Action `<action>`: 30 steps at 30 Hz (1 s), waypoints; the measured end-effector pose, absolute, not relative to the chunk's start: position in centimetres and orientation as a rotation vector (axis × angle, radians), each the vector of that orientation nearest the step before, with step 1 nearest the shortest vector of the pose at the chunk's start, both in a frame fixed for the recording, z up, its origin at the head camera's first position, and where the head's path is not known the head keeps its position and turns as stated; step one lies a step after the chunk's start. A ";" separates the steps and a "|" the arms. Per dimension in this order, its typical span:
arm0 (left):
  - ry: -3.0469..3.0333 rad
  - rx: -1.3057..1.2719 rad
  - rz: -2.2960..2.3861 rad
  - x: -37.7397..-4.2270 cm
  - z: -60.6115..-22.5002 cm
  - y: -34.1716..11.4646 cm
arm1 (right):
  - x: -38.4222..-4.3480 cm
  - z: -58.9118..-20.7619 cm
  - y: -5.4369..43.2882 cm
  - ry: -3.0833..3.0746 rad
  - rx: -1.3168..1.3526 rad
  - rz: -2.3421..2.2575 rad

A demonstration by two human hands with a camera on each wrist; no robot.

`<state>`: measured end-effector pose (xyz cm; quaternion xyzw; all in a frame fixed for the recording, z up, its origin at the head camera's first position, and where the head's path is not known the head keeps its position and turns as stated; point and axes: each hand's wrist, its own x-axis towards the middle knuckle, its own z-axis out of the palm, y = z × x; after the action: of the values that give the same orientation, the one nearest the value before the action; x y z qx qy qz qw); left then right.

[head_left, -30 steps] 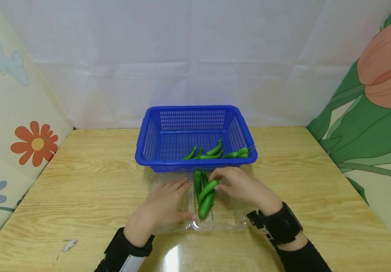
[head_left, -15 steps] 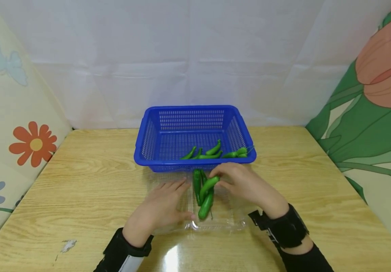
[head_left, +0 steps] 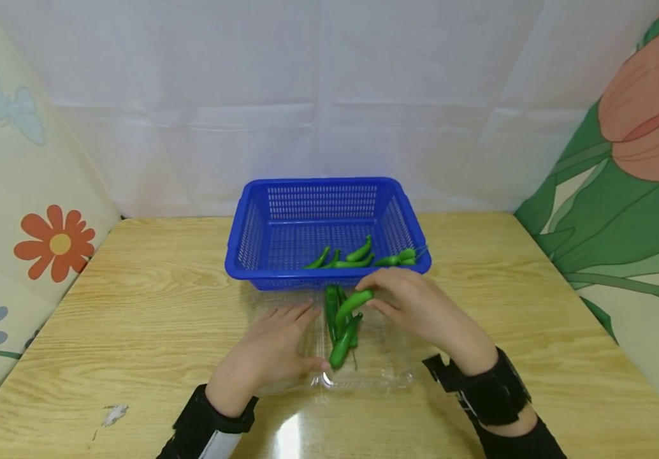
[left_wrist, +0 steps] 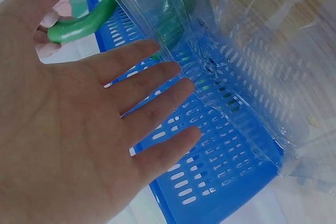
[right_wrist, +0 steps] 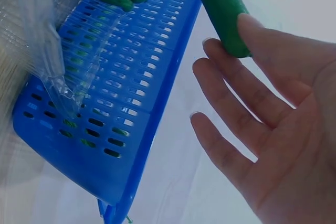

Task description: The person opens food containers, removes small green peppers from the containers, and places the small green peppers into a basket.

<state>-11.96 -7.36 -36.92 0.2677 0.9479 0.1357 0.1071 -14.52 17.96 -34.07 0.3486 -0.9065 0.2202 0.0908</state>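
In the head view my right hand (head_left: 415,306) pinches the end of a curved green pepper (head_left: 352,305) between thumb and fingertips. The right wrist view shows this pepper (right_wrist: 223,19) held at its blunt end. Below it, several green peppers (head_left: 340,352) lie together in the right half of a clear plastic clamshell box (head_left: 387,373). The held pepper overlaps them in the head view; I cannot tell whether it touches them. My left hand (head_left: 275,347) lies over the box's left half, near the middle fold, fingers straight and spread, gripping nothing.
A blue slotted basket (head_left: 243,271) stands right behind the box. Inside, several green peppers (head_left: 358,255) lie along its front side. The wooden table (head_left: 163,287) meets a white cloth (head_left: 192,146) at the back, with printed panels on both sides.
My right hand has moved up and slightly right with the pepper in its fingers. A pepper under it has shifted and tilted in the box. My left hand has hardly moved.
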 end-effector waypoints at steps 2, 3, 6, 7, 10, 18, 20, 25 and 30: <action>2.790 0.786 0.398 -12.0 -36.9 -7.4 | -14.5 -34.0 17.9 -2.672 1.033 0.655; 2.790 0.786 0.398 -12.0 -36.9 -7.4 | -14.4 -34.0 17.9 -2.660 1.033 0.654; 2.790 0.785 0.398 -12.0 -36.9 -7.4 | -14.3 -33.9 17.9 -2.623 1.036 0.659; 2.790 0.786 0.399 -12.0 -36.9 -7.4 | -14.3 -33.8 18.0 -2.611 1.039 0.662; 2.788 0.784 0.402 -12.0 -36.9 -7.4 | -14.4 -33.9 18.1 -2.570 1.056 0.663; 2.786 0.776 0.414 -11.9 -36.8 -7.4 | -14.5 -33.8 18.4 -2.461 1.048 0.660; 2.786 0.778 0.413 -11.8 -36.8 -7.4 | -14.4 -33.7 18.4 -2.434 1.032 0.653; 2.781 0.773 0.411 -11.8 -36.7 -7.4 | -14.5 -33.6 18.3 -2.353 0.976 0.634; 2.780 0.767 0.411 -11.8 -36.8 -7.4 | -14.5 -33.6 18.1 -2.285 0.875 0.613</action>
<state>-11.83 -7.35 -36.81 0.2616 0.9481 0.1401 0.1138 -14.52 18.14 -33.58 0.3305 -0.8629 0.2314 0.3045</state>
